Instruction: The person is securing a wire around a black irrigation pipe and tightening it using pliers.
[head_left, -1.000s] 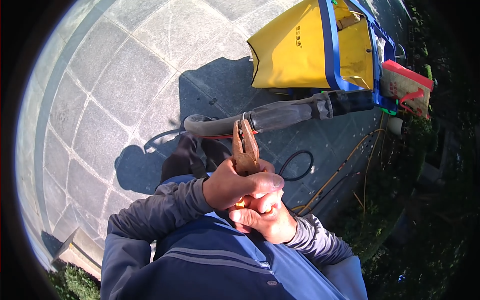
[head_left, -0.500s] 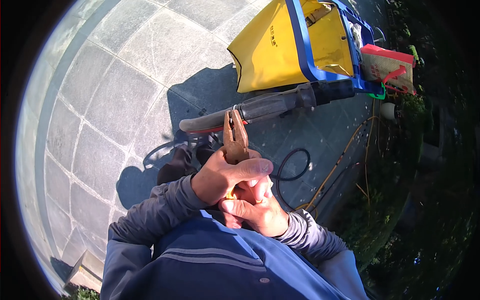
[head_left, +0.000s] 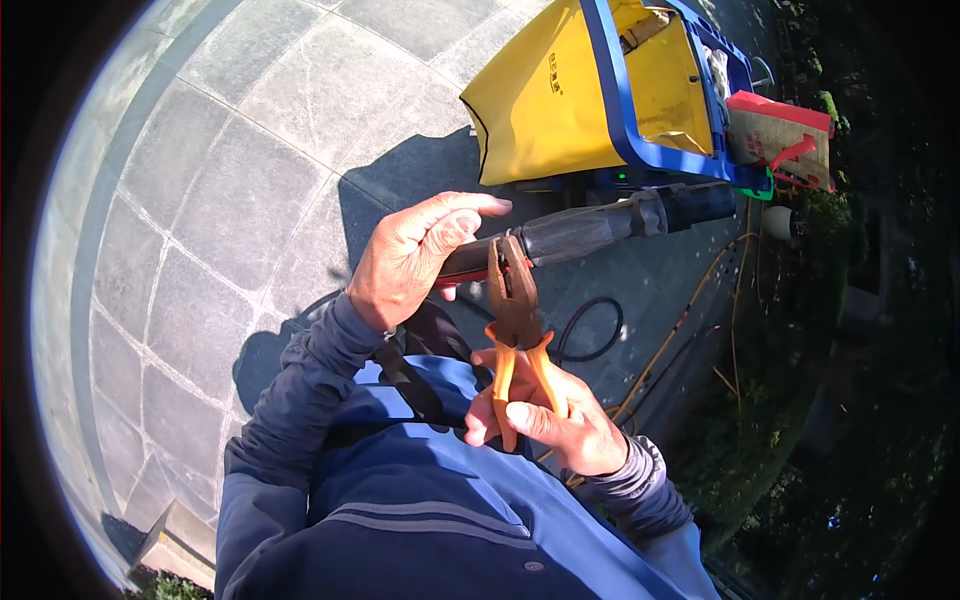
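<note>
My right hand [head_left: 580, 430] holds a pair of combination pliers [head_left: 516, 310] by the orange handles, thumb over one of them. The handles are spread, and the rusty brown jaws point up and away, parted slightly. To the left, my left hand [head_left: 400, 262] is off the pliers, its forefinger stretched out and its thumb apart. Its remaining fingers are mostly hidden, with one fingertip showing below. Behind it and the pliers' jaws lies a long black tool [head_left: 590, 232] with a red edge. My left hand overlaps its near end; whether they touch I cannot tell.
A yellow bag in a blue frame [head_left: 545, 95] stands ahead to the right, beside a red and beige bag [head_left: 775, 135]. A black hose [head_left: 612, 345] and a yellow hose [head_left: 690, 315] lie on grey paving [head_left: 240, 180]. Dark plants line the right side.
My left hand has let go of the pliers and moved up and left. The pliers' handles, now visible, have spread in my right hand. The black tool has shifted slightly right and nearer.
</note>
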